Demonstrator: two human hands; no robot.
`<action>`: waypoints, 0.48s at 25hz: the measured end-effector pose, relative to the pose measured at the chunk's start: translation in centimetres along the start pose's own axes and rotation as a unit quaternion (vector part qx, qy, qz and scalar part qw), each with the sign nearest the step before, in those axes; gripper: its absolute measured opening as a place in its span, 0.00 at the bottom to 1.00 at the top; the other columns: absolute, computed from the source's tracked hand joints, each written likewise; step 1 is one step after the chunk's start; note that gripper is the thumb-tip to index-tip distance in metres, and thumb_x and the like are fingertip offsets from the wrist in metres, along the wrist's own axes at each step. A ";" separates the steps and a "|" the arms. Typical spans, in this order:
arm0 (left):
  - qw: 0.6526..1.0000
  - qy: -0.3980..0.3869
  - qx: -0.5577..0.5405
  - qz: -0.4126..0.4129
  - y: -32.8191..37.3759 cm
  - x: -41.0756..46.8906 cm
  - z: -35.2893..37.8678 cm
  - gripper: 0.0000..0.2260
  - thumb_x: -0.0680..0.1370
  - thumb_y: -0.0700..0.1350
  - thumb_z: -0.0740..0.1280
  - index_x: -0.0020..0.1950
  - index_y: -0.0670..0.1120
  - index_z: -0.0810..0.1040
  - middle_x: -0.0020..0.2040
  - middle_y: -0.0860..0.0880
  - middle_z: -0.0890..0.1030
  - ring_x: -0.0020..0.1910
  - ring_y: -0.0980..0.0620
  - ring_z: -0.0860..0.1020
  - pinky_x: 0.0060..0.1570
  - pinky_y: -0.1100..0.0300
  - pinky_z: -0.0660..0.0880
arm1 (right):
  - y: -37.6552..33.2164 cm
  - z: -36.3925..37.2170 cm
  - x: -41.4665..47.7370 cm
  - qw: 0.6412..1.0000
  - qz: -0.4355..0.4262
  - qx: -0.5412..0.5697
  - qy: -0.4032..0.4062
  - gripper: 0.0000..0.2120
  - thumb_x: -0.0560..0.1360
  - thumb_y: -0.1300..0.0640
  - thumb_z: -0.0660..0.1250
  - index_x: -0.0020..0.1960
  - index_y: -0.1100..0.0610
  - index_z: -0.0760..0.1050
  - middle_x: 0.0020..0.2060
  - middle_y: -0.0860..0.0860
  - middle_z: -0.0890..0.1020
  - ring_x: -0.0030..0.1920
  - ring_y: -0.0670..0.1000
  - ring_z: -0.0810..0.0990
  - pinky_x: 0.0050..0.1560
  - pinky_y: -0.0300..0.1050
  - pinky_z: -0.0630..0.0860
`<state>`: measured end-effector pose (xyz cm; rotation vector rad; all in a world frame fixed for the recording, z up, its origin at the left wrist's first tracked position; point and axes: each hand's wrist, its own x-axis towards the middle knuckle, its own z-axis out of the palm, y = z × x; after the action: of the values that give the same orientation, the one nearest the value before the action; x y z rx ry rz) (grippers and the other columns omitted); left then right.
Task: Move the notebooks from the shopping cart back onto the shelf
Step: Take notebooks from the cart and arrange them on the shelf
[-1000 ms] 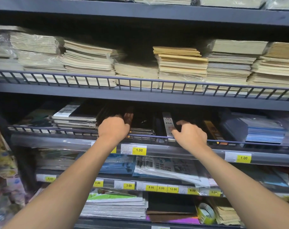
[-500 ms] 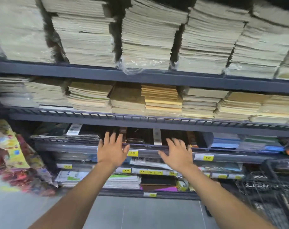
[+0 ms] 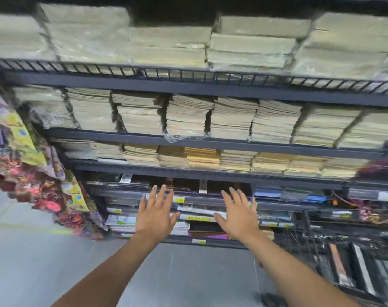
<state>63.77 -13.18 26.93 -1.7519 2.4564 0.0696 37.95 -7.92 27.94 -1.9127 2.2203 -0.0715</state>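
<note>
1. The shelf [image 3: 210, 144] is a tall dark metal unit that fills most of the view, with several levels.
2. The grey floor [image 3: 33, 262] runs along its foot.
3. Pale stacks of paper goods [image 3: 188, 116], some wrapped in plastic, crowd the upper levels from the left edge to the right edge.
4. Bright printed packets [image 3: 33, 173] hang at the left edge of the shelf.
5. The shopping cart [image 3: 308, 240], black wire, stands at the shelf's lower right corner.
6. Notebooks [image 3: 340, 269] lie inside the cart, long and narrow. They are blurred, so the count is unclear.
7. Dark notebooks [image 3: 186, 185] sit on a lower level near its middle, behind the front edge.
8. The left hand [image 3: 155, 216] is raised before that level's front edge. Its grip is released, the fingers straight and spread, holding nothing.
9. The right hand [image 3: 239, 216] is raised just beside it, apart from it. Its grip is also released and empty.
10. A yellow price tag [image 3: 179, 200] sits on the front edge between the two hands.
</note>
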 end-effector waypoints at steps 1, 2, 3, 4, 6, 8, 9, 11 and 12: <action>1.000 0.013 0.011 0.009 0.2 -1.0 -1.1 0.33 0.82 0.67 0.44 0.83 0.53 0.45 0.83 0.48 0.41 0.81 0.44 0.37 0.79 0.40 0.45 | -0.1 -1.3 -1.4 1.000 -0.002 -0.008 0.016 0.38 0.78 0.33 0.57 0.82 0.46 0.50 0.82 0.49 0.50 0.82 0.54 0.47 0.78 0.66 0.44; 0.999 0.035 0.017 0.018 0.4 -1.9 -2.1 0.33 0.81 0.68 0.44 0.83 0.54 0.45 0.83 0.48 0.41 0.81 0.44 0.37 0.79 0.40 0.44 | -0.1 -2.5 -2.8 0.999 -0.004 -0.014 0.033 0.38 0.78 0.34 0.58 0.82 0.46 0.49 0.82 0.49 0.50 0.82 0.54 0.46 0.78 0.67 0.45; 0.998 0.062 0.019 0.028 0.5 -2.9 -3.1 0.34 0.81 0.68 0.43 0.83 0.54 0.45 0.83 0.48 0.41 0.81 0.44 0.38 0.79 0.39 0.45 | -0.2 -3.6 -4.2 0.999 -0.006 -0.021 0.049 0.39 0.78 0.34 0.58 0.82 0.46 0.48 0.82 0.50 0.49 0.82 0.55 0.46 0.78 0.67 0.45; 0.995 0.091 0.016 0.038 0.6 -3.8 -4.1 0.34 0.80 0.69 0.43 0.83 0.54 0.46 0.83 0.49 0.42 0.82 0.45 0.39 0.79 0.39 0.46 | -0.2 -4.6 -5.7 0.997 -0.007 -0.028 0.066 0.39 0.78 0.35 0.59 0.83 0.46 0.47 0.83 0.50 0.49 0.82 0.55 0.46 0.78 0.67 0.45; 0.990 0.127 0.011 0.059 0.7 -5.2 -5.7 0.35 0.79 0.70 0.40 0.83 0.55 0.47 0.83 0.49 0.44 0.82 0.45 0.42 0.78 0.39 0.48 | -0.1 -6.3 -8.3 0.995 -0.004 -0.038 0.094 0.40 0.78 0.36 0.60 0.83 0.45 0.46 0.83 0.50 0.48 0.82 0.55 0.46 0.77 0.68 0.45; 0.984 0.157 0.006 0.081 1.1 -7.0 -7.3 0.36 0.78 0.70 0.39 0.83 0.54 0.49 0.83 0.49 0.46 0.82 0.44 0.44 0.78 0.39 0.50 | 0.2 -7.9 -11.4 0.992 0.012 -0.051 0.119 0.40 0.78 0.35 0.60 0.83 0.45 0.46 0.83 0.50 0.47 0.82 0.55 0.45 0.77 0.68 0.44; 0.981 0.170 0.004 0.091 1.4 -8.0 -8.1 0.36 0.78 0.70 0.40 0.83 0.54 0.51 0.83 0.48 0.48 0.82 0.44 0.45 0.78 0.39 0.51 | 0.3 -8.7 -12.9 0.988 0.017 -0.060 0.139 0.40 0.77 0.35 0.60 0.83 0.45 0.47 0.83 0.50 0.48 0.82 0.55 0.47 0.77 0.68 0.45; 0.975 0.192 -0.002 0.111 2.1 -9.7 -9.6 0.36 0.79 0.70 0.44 0.83 0.54 0.54 0.83 0.48 0.52 0.82 0.43 0.49 0.77 0.38 0.53 | 0.9 -10.0 -15.8 0.979 0.022 -0.078 0.185 0.40 0.75 0.34 0.61 0.82 0.45 0.52 0.82 0.52 0.53 0.81 0.57 0.53 0.77 0.69 0.50; 0.971 0.207 -0.005 0.122 2.7 -10.4 -10.3 0.35 0.79 0.70 0.45 0.82 0.54 0.55 0.83 0.47 0.54 0.82 0.43 0.51 0.77 0.37 0.54 | 1.4 -10.7 -17.2 0.976 0.027 -0.089 0.196 0.40 0.75 0.34 0.61 0.82 0.46 0.53 0.82 0.52 0.55 0.81 0.57 0.54 0.76 0.69 0.51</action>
<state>63.82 -3.66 38.37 -1.5881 2.9591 -0.2909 36.93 8.10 40.36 -2.0775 2.6109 -0.2728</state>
